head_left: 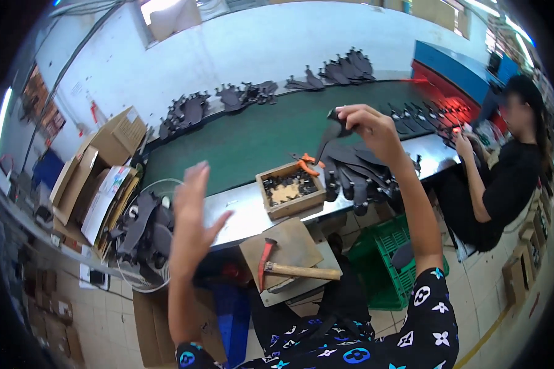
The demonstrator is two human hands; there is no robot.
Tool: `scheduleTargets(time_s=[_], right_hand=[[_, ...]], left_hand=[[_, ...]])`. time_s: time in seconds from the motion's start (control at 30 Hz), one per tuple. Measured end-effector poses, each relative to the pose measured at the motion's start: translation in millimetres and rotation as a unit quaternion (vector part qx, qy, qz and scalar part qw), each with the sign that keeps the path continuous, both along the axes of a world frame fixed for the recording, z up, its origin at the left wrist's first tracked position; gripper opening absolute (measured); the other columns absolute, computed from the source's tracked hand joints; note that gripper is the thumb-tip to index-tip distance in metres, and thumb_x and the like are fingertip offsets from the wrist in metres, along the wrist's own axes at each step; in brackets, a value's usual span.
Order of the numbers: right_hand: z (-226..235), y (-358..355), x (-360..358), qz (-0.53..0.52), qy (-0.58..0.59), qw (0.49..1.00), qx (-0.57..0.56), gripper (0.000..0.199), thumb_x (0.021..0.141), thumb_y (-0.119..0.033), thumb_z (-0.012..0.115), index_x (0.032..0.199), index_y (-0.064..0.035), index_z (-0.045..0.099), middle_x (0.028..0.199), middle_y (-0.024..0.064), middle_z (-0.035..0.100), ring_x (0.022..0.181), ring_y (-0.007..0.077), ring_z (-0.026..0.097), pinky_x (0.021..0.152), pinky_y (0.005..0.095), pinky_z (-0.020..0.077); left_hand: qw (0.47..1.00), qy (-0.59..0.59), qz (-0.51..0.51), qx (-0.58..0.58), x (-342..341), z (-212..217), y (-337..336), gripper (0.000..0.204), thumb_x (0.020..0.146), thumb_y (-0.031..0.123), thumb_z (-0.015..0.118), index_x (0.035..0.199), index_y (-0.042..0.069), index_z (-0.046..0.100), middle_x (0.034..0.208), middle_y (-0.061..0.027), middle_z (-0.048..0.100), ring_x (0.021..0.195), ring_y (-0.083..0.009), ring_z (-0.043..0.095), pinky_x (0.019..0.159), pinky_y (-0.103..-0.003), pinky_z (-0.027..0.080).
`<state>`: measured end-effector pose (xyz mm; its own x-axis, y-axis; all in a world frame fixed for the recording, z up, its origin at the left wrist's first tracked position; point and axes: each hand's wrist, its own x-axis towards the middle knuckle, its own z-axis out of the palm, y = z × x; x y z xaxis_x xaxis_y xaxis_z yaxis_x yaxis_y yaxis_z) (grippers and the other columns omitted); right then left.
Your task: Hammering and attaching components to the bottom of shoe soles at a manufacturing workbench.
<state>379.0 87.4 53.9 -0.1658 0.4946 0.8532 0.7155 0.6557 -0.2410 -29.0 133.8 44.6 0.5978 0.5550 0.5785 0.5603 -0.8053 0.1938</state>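
Note:
Raised over the front of the bench, my right hand pinches one end of a dark grey, sole-shaped piece that hangs down to the left. My left hand is up at the left with fingers stretched and thumb apart, holding nothing. Between the hands, a wooden box of small black parts stands on the bench edge. Orange-handled pliers rest at its far right corner. Beside it, below my right hand, lies a pile of similar pieces. Before me, a hammer lies on a board.
A green belt runs behind the box, with piles of dark pieces along its far side. At left are a basket of dark pieces and cardboard boxes. A green crate stands low right; a co-worker sits beyond.

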Motion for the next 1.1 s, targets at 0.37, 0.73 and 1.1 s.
scheduleTargets(time_s=[0.37,0.73,1.1], right_hand=[[-160.3,-79.9,-159.0,0.02,0.328,0.873,-0.36,0.082,0.085,-0.038,0.079,0.144,-0.0009,0.035,0.137,0.0181,0.047,0.106,0.0246,0.061,0.09,0.0338,0.0516],[-235.5,-221.6,-116.6,-0.311,0.172,0.832,-0.427,0.044,0.1,-0.026,0.06,0.068,0.0045,0.06,0.06,0.0196,0.052,0.051,0.0336,0.051,0.049,0.0442,0.0352],[-294.0,-404.2,-132.4,-0.246,0.617,0.659,-0.353,0.059,0.103,-0.051,0.047,0.065,-0.0059,0.051,0.05,0.002,0.048,0.037,0.0095,0.047,0.034,0.023,0.0332]], left_hand=[[0.68,-0.395,-0.17,-0.594,30.2,-90.3,-61.2,0.07,0.089,0.013,0.077,0.144,-0.004,0.036,0.13,-0.0114,0.057,0.118,-0.0166,0.055,0.099,-0.03,0.046],[0.911,-0.124,0.156,-0.36,60.1,-170.0,-64.2,0.057,0.098,0.025,0.062,0.142,-0.002,0.037,0.137,-0.0196,0.048,0.127,-0.0302,0.044,0.105,-0.046,0.037],[0.995,-0.021,-0.018,-0.099,145.9,-149.4,60.2,0.031,0.088,0.013,0.067,0.114,-0.002,0.061,0.106,-0.0178,0.065,0.103,-0.0359,0.061,0.091,-0.043,0.048]])
